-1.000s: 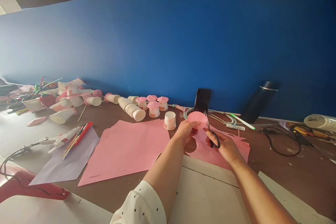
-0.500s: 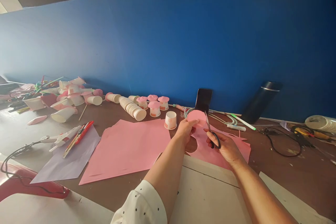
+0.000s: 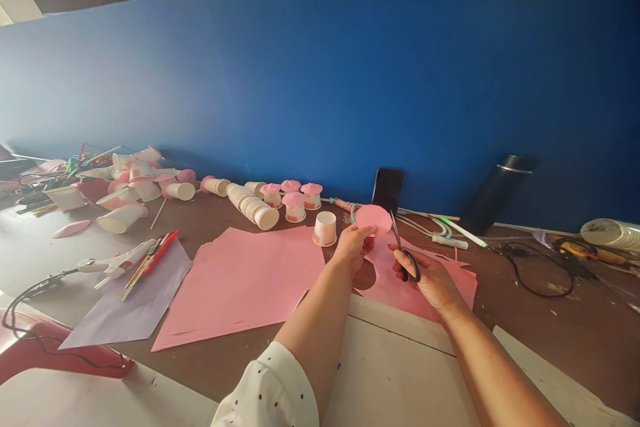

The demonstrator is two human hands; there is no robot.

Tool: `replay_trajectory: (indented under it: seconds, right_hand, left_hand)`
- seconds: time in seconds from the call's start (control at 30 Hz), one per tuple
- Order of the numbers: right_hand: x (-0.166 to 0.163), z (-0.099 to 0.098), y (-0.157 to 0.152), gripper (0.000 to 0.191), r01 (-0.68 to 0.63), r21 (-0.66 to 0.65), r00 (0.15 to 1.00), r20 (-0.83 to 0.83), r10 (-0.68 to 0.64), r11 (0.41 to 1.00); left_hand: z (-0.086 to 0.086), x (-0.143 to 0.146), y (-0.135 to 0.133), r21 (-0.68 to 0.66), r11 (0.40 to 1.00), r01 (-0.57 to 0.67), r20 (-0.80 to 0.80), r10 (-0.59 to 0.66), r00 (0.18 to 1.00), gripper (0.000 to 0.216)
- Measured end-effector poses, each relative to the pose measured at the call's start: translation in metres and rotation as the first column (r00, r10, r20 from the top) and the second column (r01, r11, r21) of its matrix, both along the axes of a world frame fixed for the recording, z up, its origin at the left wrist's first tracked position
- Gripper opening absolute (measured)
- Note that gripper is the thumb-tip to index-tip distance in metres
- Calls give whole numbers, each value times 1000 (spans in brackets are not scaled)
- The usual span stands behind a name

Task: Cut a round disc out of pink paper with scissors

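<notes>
My left hand (image 3: 353, 245) pinches a round pink paper disc (image 3: 374, 217) and holds it up above the table. My right hand (image 3: 429, 278) grips black-handled scissors (image 3: 403, 250), blades pointing up at the disc's right edge. Under both hands lies a pink paper sheet (image 3: 425, 287) with a cut-out hollow. A small white paper cup (image 3: 325, 229) stands upside down just left of my left hand.
A large pink sheet (image 3: 240, 283) and a pale lilac sheet (image 3: 127, 307) lie to the left, with a glue gun (image 3: 110, 265) and red cutter. Stacked and pink-topped cups (image 3: 295, 203) line the blue wall. A phone (image 3: 388, 190), a dark flask (image 3: 493, 193) and cables sit right.
The pink disc has come free of the sheet and risen slightly in my left hand. The scissors stay beside it.
</notes>
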State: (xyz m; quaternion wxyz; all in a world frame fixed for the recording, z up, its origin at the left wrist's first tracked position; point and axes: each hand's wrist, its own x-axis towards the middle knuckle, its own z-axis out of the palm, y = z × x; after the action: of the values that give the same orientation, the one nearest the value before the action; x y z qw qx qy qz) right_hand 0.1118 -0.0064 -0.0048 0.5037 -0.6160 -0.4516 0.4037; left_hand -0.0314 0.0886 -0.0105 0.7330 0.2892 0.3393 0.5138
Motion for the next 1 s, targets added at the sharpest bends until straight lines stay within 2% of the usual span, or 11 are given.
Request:
replay_trajectory:
  seconds: [0.47,1.0]
  right_hand:
    - [-4,6,0,60,36,21,999,19,-37,999]
    - [-3,4,-1,61,53,3,998,31,-53,999]
  left_hand:
    - [-3,1,-1,31,999,16,-33,-15,999,34]
    - [-3,2,-1,29,999,18,-41,-17,999,32]
